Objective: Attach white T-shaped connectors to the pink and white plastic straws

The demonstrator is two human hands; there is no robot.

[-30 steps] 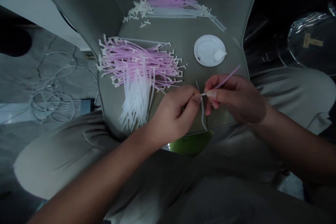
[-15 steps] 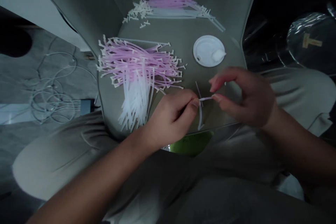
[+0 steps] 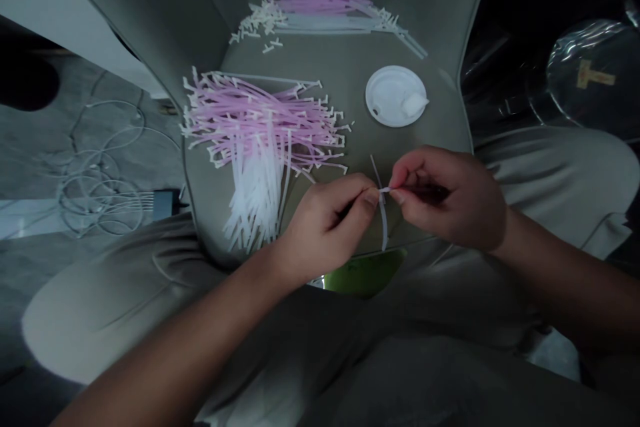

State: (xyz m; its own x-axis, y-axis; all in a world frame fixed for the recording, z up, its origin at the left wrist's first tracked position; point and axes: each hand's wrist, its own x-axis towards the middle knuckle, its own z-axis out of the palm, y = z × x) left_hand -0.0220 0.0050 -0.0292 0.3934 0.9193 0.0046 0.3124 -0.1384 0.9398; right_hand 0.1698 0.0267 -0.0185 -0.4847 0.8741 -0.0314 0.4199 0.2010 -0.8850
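I have both hands drawn in close together, narrowly pinched. My right hand (image 3: 447, 199) holds a short, thin white plastic strip (image 3: 385, 190) between thumb and forefinger, and my left hand (image 3: 325, 230) closes thumb and fingers on the strip's other end, though the exact grip is partly hidden. A longer pale strip (image 3: 383, 223) runs upright just beside the pinch, crossing behind it; I cannot tell which hand, if either, holds it.

Just ahead of my left hand, a large heap of pink and white plastic strips (image 3: 265, 127) with small T-shaped ends lies on a grey cushioned seat (image 3: 345, 60). Farther ahead of both hands is a second, neater row of strips (image 3: 325, 13). Ahead of my right hand sits a round white plastic lid (image 3: 395, 97). Below the hands a green object (image 3: 363, 273) shows, and well left of my left hand a tangle of white cables (image 3: 100, 193) lies on the floor (image 3: 45, 147).
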